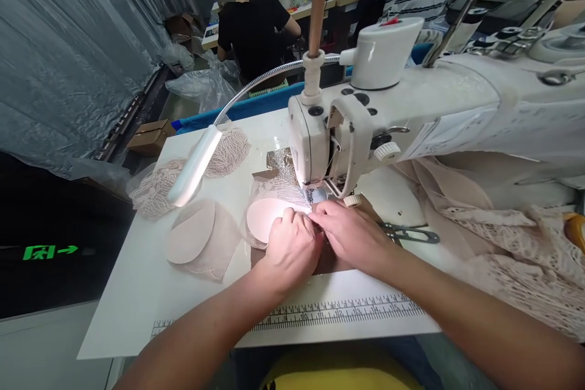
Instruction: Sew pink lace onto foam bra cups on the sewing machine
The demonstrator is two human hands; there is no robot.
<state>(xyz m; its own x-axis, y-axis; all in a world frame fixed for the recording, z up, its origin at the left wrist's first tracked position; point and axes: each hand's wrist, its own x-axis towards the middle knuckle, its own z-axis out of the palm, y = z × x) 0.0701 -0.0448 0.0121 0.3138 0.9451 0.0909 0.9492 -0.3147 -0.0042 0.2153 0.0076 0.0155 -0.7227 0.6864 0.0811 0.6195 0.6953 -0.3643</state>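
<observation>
At the needle of a white sewing machine (315,140), both hands are close together on a pale pink lace bra cup piece (267,219). My left hand (295,241) has its fingers curled and pressed onto the cup's right edge. My right hand (345,228) pinches the fabric edge just beside the needle, its thumb and forefinger near the left fingers. The exact edge they grip is hidden under the fingers. A second cup piece (192,234), a smooth oval on sheer mesh, lies to the left. Brown sheet material (333,259) shows beneath the hands.
Lace pieces (228,152) lie behind a bent lamp (196,164). Thread snips (411,233) rest right of my right hand. More lace fabric (525,256) is heaped at the right. A printed ruler (320,315) runs along the front edge. Two people work beyond the table.
</observation>
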